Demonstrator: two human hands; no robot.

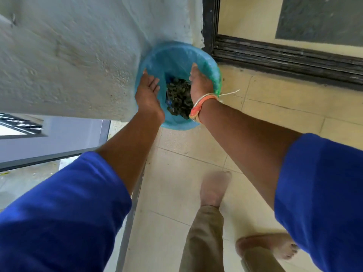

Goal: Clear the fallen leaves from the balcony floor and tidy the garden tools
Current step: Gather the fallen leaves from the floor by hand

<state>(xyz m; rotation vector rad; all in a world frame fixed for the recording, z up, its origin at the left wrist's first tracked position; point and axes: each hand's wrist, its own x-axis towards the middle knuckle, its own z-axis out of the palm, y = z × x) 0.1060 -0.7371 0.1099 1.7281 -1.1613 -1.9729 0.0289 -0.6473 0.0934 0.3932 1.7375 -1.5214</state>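
A bin lined with a blue plastic bag stands on the tiled floor against the white wall. Dark dry leaves lie heaped inside it. My left hand hovers over the bin's left rim, palm turned inward, fingers straight. My right hand reaches into the bin from the right, fingers pointing down toward the leaves, thumb up; an orange thread band circles its wrist. Whether the right hand's fingers hold any leaves is hidden.
A rough white wall fills the upper left. A dark door frame runs along the upper right. A metal railing borders the beige tiles on the left. My bare feet stand below the bin.
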